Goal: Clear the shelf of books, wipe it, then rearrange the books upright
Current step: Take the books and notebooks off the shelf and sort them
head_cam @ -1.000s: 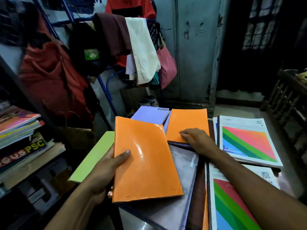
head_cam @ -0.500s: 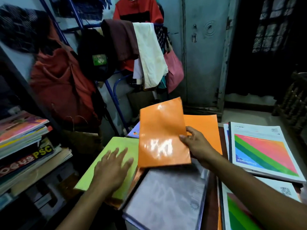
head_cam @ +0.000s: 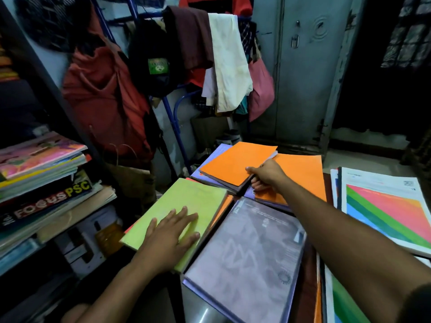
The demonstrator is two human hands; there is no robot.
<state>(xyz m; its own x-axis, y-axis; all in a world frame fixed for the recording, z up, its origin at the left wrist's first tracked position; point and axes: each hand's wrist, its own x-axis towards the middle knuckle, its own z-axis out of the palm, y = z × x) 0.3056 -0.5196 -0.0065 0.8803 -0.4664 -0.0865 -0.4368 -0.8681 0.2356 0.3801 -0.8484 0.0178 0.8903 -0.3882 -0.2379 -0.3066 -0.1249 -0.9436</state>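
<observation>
Books lie spread flat over the table (head_cam: 205, 311), overlapping one another. Largest in view are the 2 rainbow-striped books at the right – one (head_cam: 387, 213) fully shown, the other (head_cam: 345, 304) cut by the lower edge. Next comes the grey plastic-covered book (head_cam: 249, 259) in the middle, its left edge just beside the green book (head_cam: 184, 206), which lies tilted at the table's left edge over a thin orange cover.

The left hand (head_cam: 170, 238) rests flat on the green book, fingers straight and slightly spread, pointing toward the far side; nothing is gripped.

Farther back, 2 orange books sit side by side. The right hand (head_cam: 268, 176) reaches to the nearer corner of the left orange book (head_cam: 235, 164) – thumb on top of the cover, fingers curled under its edge, pinching it. That book sits on a purple book (head_cam: 219, 151) and partly overlaps the right orange book (head_cam: 300, 176), which lies under the wrist.

At the left, the shelf (head_cam: 53, 89) holds a flat stack of books (head_cam: 39, 173), one spine reading FOCUS PSC. Clothes (head_cam: 224, 66) hang on a blue rack behind the table.
</observation>
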